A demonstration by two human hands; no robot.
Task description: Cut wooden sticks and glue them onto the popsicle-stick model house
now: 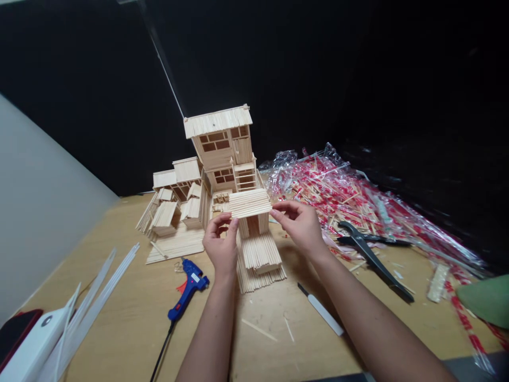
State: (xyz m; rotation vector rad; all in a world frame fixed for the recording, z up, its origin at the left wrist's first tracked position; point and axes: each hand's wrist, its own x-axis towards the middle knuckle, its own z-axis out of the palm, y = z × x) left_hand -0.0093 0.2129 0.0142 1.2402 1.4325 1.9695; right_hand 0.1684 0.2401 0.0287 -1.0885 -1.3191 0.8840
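Observation:
A model house (222, 140) built of thin wooden sticks stands on the table, with small huts at its left and a stick base in front. Over the front doorway sits a small roof panel (250, 202) of sticks laid side by side. My left hand (221, 241) pinches the panel's left corner between thumb and fingers. At its right edge, my right hand (299, 225) grips the other end with thumb and forefinger. Below the panel, a stepped stick porch (260, 252) slopes toward me. Whether the panel rests fully on the walls beneath, I cannot tell.
A blue glue gun (189, 289) lies left of my left forearm. On the right are a craft knife (320, 309), dark pliers-like tool (376, 262) and a heap of sticks in red-printed wrappers (338, 191). White strips (103, 292) and a white box (35, 345) lie at left.

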